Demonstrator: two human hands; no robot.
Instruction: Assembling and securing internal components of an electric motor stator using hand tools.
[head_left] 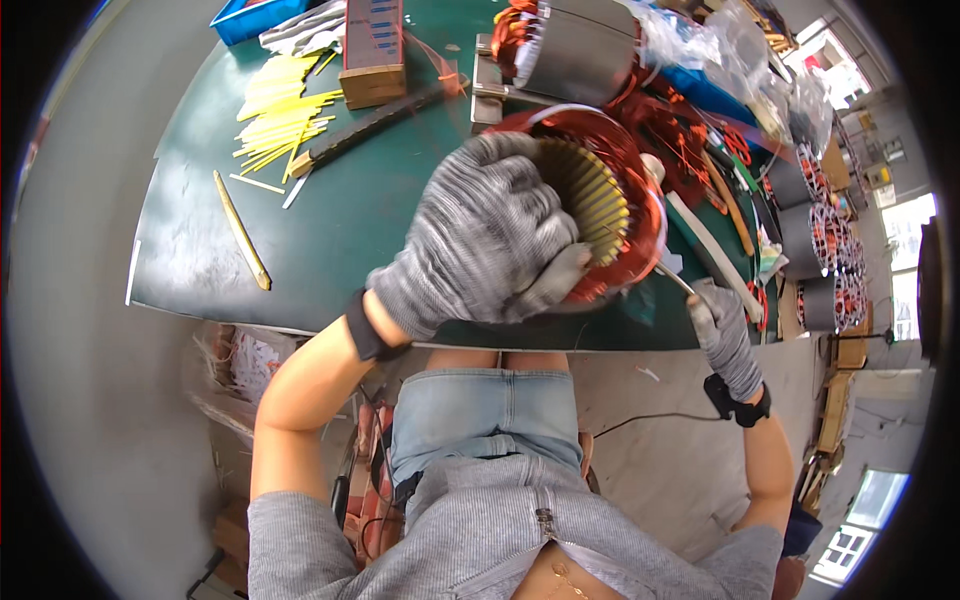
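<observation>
Near the front edge of a green table (350, 250), I see the gray-gloved left hand (495, 225) over a copper-wound stator (608, 185), fingers curled at its opening; whether they pinch anything, I cannot tell. The right hand's (722, 325) fingers close around 1 thin metal rod (677, 280) beside the rim.

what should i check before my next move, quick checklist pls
1. Left hand and right hand gloved: ok, both in grey knit.
2. Left hand at the wound stator: ok, it lies over the left side.
3. Thin rod in the right hand: ok, fingers closed around it.
4. Rod tip well placed: cannot tell, its far end is unclear at the stator's rim.
5. All slots visible: not ok, the left hand hides some.
6. Yellow strips stacked neatly: not ok, they lie fanned out.
</observation>
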